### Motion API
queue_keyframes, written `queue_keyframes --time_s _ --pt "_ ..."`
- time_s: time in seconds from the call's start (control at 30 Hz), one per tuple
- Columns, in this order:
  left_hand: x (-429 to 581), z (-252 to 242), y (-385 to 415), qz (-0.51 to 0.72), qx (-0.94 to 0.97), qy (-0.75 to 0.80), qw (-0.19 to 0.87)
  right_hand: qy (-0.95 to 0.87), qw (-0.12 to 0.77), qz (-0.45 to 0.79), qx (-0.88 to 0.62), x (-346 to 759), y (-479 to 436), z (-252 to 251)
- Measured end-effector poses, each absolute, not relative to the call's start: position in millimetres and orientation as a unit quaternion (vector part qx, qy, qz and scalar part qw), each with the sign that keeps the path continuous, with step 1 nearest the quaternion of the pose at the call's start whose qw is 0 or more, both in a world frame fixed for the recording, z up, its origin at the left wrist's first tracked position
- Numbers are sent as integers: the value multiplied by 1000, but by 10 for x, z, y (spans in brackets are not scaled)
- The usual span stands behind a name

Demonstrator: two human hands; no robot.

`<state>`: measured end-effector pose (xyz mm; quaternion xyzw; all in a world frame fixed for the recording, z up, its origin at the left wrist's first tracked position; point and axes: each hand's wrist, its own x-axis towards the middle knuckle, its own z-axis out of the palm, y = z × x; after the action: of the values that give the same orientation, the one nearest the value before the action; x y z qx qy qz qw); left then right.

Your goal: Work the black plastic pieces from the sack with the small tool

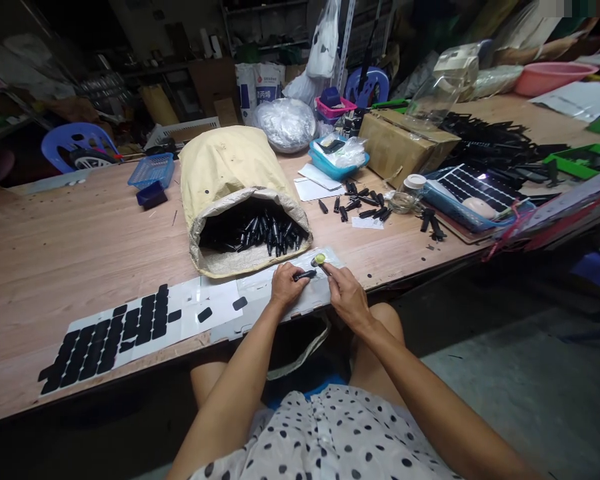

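My left hand (286,283) is closed around a small black cylindrical part (305,275) at the table's front edge. Just right of it, my right hand (344,290) pinches a small tool with a yellow-green end (319,259); the tool's exact shape is too small to tell. Both hands are over a white board (307,300). Behind them a cream sack (230,160) lies with its mouth toward me, full of black parts (275,233). To the left, a white sheet (185,303) carries rows of black rounded patches (93,347), with a few loose ones nearer the hands.
Several black parts (353,203) lie right of the sack, near a cardboard box (405,143) and a blue basket (337,160). Farther right are a tray with a striped black sheet (475,190) and a black pile (495,143). A small dark blue box (151,195) stands left.
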<state>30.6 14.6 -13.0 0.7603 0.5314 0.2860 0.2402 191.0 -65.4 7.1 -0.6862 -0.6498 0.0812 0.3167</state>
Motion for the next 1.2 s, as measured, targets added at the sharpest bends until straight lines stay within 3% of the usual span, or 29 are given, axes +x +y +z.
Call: queue_keyframes --time_s 0.63,0.9,1.2 --pt "343 -120 138 286 753 535 254 -648 272 34 -710 1937 -562 88" --pt "351 -71 129 269 758 542 244 -563 149 9 -813 2432 5 148" --pt "340 -12 145 248 761 546 247 -570 120 -53 -811 2367 -9 -40"
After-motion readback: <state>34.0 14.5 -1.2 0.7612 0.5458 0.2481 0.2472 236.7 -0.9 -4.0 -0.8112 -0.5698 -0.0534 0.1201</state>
